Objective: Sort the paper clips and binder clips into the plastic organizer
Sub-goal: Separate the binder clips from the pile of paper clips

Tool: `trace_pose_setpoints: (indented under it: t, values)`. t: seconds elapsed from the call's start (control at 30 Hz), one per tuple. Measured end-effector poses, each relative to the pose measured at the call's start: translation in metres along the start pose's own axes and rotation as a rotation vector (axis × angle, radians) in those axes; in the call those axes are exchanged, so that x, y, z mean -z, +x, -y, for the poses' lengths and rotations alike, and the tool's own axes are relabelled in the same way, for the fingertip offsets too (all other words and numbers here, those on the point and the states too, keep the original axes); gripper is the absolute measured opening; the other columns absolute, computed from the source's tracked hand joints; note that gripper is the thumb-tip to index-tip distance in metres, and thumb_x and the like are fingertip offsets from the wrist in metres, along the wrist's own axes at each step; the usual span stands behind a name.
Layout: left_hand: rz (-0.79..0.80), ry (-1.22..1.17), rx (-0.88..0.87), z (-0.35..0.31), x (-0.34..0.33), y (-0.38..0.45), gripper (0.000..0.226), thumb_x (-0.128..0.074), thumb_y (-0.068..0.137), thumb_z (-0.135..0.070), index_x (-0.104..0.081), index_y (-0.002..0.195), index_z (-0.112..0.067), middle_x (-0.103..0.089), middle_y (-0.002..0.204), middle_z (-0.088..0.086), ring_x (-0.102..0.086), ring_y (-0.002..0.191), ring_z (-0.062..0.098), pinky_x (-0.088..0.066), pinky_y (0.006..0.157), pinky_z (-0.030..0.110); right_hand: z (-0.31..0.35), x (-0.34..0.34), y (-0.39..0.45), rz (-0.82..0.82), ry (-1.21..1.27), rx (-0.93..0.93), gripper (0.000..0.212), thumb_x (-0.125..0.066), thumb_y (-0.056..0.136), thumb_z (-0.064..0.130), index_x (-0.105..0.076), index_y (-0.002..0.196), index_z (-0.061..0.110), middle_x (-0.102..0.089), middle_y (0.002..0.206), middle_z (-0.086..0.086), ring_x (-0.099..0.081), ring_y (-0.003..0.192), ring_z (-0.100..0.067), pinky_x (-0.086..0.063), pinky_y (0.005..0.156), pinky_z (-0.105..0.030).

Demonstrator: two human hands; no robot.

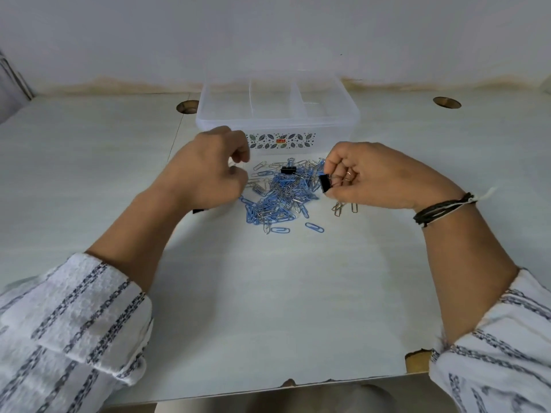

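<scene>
Pale bench [268,308] under a blank white wall, and at its far side sits the clear plastic organizer [278,114], our landmark, its compartments looking empty from here. Just in front of the organizer lies the heap of paper clips [278,193], blue and silver tangled together, with one black binder clip [288,170] resting on the heap's far edge. Left of the heap, the left hand [208,171] is curled nearly closed; its fingers [240,153] seem to pinch something thin, but what, I cannot tell. Right of the heap, the right hand [384,177] has thumb and fingertips closed on a second binder clip [324,183], lifted clear of the bench. By my reckoning this is early sorting, the pick-up. Next comes a carry forward over the organizer's front wall and a release into one compartment. A dark bit [198,210] peeks from under the left wrist, mostly hidden.
</scene>
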State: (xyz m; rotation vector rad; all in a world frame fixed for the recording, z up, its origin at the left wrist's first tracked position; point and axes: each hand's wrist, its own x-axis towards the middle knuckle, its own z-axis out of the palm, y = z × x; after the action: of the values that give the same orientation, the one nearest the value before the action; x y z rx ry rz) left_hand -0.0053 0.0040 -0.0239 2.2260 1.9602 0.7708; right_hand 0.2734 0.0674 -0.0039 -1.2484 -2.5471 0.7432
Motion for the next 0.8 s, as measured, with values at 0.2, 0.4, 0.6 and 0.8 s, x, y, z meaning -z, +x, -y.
trace_pose_setpoints:
  t: [0.2,0.4,0.6,0.8]
  values:
    - [0.002,-0.073,-0.162,-0.027,-0.03,0.021,0.032,-0.053,0.09,-0.005,-0.065,0.119,-0.01,-0.063,0.112,0.004,-0.065,0.093,0.023,-0.053,0.079,0.034,-0.036,0.022,0.001,-0.272,-0.132,-0.117,0.028,-0.079,0.081,0.028,-0.066,0.105,0.022,-0.062,0.102,0.005,-0.063,0.094,-0.018,-0.044,0.071,-0.029]
    - [0.099,-0.033,-0.14,-0.029,-0.049,0.045,0.029,-0.056,0.097,-0.01,-0.07,0.122,-0.013,-0.071,0.118,0.007,-0.066,0.104,0.024,-0.053,0.092,0.037,-0.043,0.019,0.006,-0.348,-0.168,-0.059,0.044,-0.074,0.084,0.033,-0.06,0.125,0.022,-0.053,0.117,0.003,-0.054,0.106,-0.014,-0.039,0.084,-0.026]
    - [0.053,-0.065,-0.096,-0.034,-0.054,0.048,0.023,-0.068,0.092,-0.036,-0.077,0.1,-0.017,-0.074,0.094,0.0,-0.066,0.085,0.015,-0.055,0.078,0.032,-0.033,0.012,0.012,-0.424,-0.132,0.03,0.038,-0.071,0.086,0.034,-0.063,0.121,0.021,-0.056,0.112,0.005,-0.057,0.094,-0.011,-0.043,0.075,-0.016]
    - [0.003,-0.198,0.047,-0.04,-0.053,0.047,0.027,-0.075,0.074,-0.022,-0.068,0.098,-0.014,-0.072,0.089,-0.001,-0.069,0.083,0.017,-0.059,0.08,0.037,-0.026,0.004,0.014,-0.397,-0.103,0.064,0.037,-0.071,0.085,0.035,-0.064,0.119,0.022,-0.059,0.112,0.004,-0.059,0.091,-0.011,-0.047,0.077,-0.019]
